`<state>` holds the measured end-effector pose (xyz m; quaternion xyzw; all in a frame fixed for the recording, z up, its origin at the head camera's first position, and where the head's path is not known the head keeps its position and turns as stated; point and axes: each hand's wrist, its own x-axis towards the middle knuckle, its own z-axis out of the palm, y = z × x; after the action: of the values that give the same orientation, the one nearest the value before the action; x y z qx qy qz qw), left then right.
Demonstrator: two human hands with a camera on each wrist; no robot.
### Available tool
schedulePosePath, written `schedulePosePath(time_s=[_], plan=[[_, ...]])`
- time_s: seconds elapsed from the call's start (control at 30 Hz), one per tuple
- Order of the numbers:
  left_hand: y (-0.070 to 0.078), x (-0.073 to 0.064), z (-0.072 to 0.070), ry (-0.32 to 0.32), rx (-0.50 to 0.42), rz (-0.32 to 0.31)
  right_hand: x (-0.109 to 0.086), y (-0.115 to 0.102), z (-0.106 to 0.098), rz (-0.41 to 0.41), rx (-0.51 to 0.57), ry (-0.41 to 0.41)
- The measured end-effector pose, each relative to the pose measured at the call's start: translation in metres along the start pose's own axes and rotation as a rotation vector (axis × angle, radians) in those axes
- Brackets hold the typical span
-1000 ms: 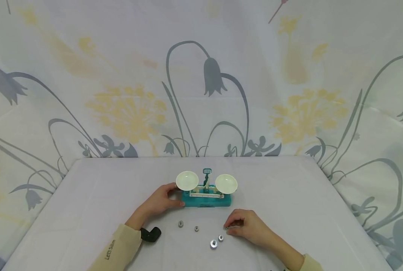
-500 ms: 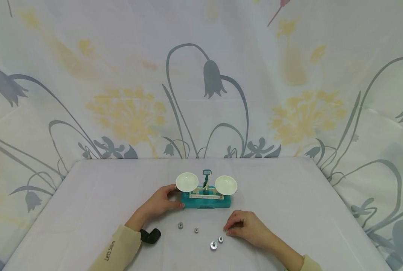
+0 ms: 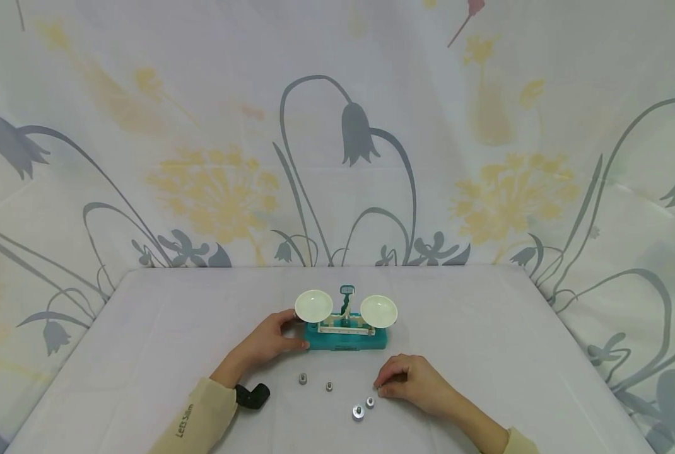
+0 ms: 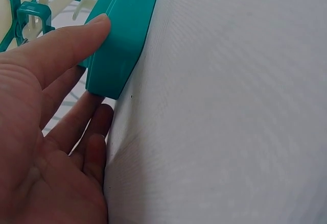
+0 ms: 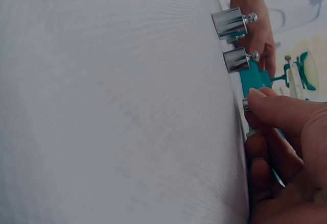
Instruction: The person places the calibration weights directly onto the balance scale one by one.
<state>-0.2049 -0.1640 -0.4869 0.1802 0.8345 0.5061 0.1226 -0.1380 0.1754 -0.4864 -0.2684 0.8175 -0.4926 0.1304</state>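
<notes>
The left hand (image 3: 265, 342) holds the near left end of a toy balance scale (image 3: 346, 342), its thumb laid on the front of the base and fingers reaching round the end and behind. The right hand (image 3: 414, 383) pinches a small metal weight (image 5: 246, 104) between thumb and fingertips, in front of the scale's right end; most of that weight is hidden, and whether it touches the table cannot be told.

A pale cloth (image 3: 326, 183) printed with grey and yellow flowers hangs behind everything. Before it spreads the white-covered table (image 3: 485, 315). The left sleeve (image 3: 198, 416) is beige with dark lettering; a bit of the right sleeve (image 3: 522, 442), also beige, shows at the lower edge. The scale stands upright near the middle of the table, its base green. Above it are two round white pans, the left pan (image 3: 313, 306) beside the left hand and the right pan (image 3: 379, 311) looking slightly lower. A black piece (image 3: 253, 396) juts out by the left cuff.

Four loose metal weights stand knob-up in front of the scale: the biggest weight (image 3: 358, 413) nearest the person, a medium weight (image 3: 370, 402) just beside it, a greyish weight (image 3: 303, 379) farther left, and the smallest weight (image 3: 329, 386) between.
</notes>
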Motion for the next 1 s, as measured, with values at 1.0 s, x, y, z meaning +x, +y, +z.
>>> schedulePosePath(time_s=[1.0], plan=[[-0.0009,-0.0006,0.0000,0.005,0.000,-0.001,0.0027,-0.0101,-0.0088,-0.009,-0.051,0.033]])
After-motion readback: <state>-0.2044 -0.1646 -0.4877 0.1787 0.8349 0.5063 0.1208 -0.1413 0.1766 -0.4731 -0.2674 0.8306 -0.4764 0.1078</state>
